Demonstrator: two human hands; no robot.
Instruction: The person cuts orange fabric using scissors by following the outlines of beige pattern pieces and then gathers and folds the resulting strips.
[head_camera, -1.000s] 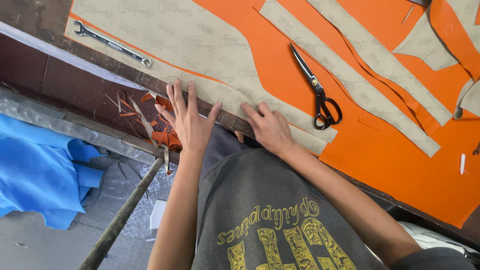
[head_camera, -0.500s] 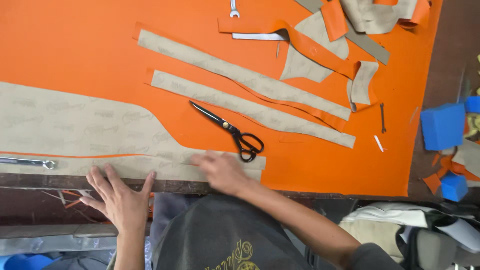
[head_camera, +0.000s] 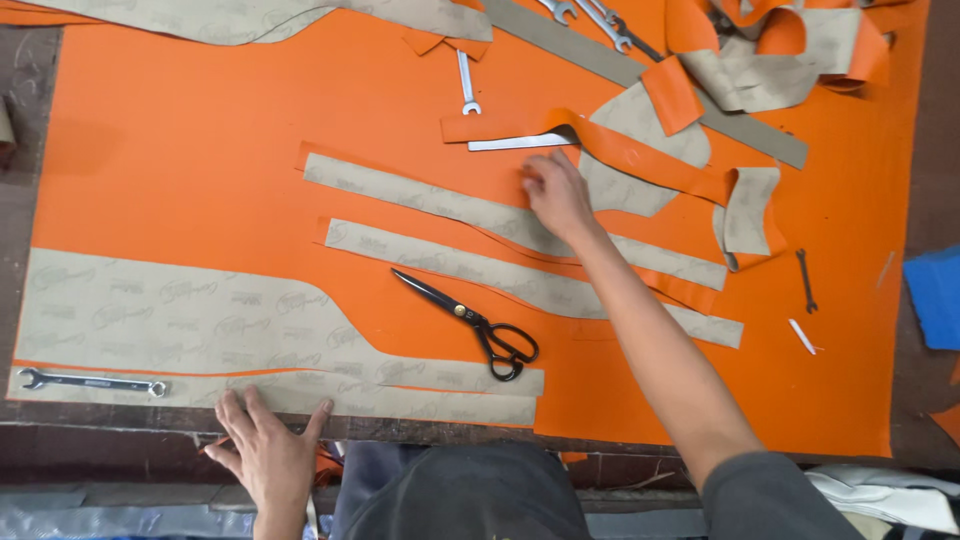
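Head view: the right hand (head_camera: 556, 195) reaches across the orange sheet (head_camera: 200, 170), fingers curled onto a curved orange strip (head_camera: 620, 150) above the black scissors (head_camera: 470, 322); the left hand (head_camera: 262, 450) lies flat, fingers spread, on the surface's near edge, holding nothing

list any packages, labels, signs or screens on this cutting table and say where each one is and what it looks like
No packages, labels, signs or screens are in view.
Nearest thing to it: tan pattern pieces with a faint repeated printed mark, lying flat on the orange sheet, from the near edge to the far side.
The right hand rests on one long tan strip; the left hand is at the table's near edge.
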